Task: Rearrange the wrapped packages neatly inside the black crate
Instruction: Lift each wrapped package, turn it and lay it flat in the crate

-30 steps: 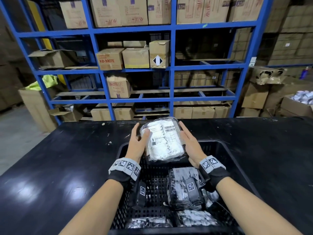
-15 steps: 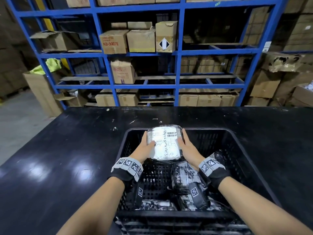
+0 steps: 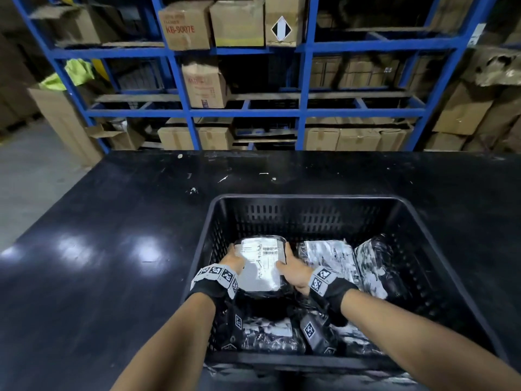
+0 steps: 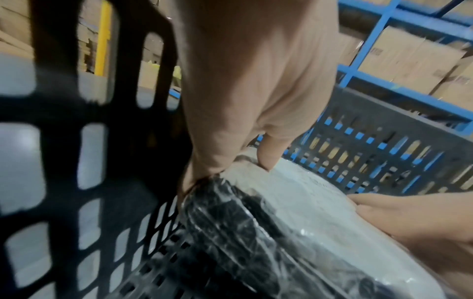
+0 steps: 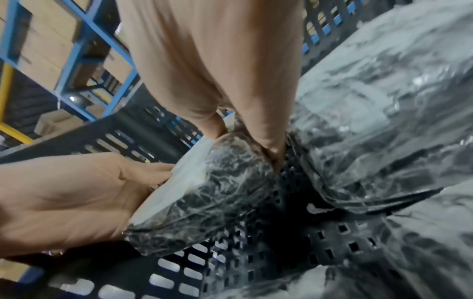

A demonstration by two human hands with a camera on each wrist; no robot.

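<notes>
Inside the black perforated plastic crate (image 3: 310, 204) on the glossy black worktop (image 3: 98, 263), both hands clasp one clear-wrapped dark package with a white barcode label (image 3: 260, 263). The left hand (image 3: 232, 258) curls round its left edge, the right hand (image 3: 293, 270) round its right edge. More film-wrapped dark packages (image 3: 332, 261) lie just beside it, toward the crate's right.

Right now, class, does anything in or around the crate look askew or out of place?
Yes. One wrapped package at the crate's right side leans on edge against its neighbour rather than lying flat. The labelled package, held by the left hand and right hand, is not yet released.
</notes>
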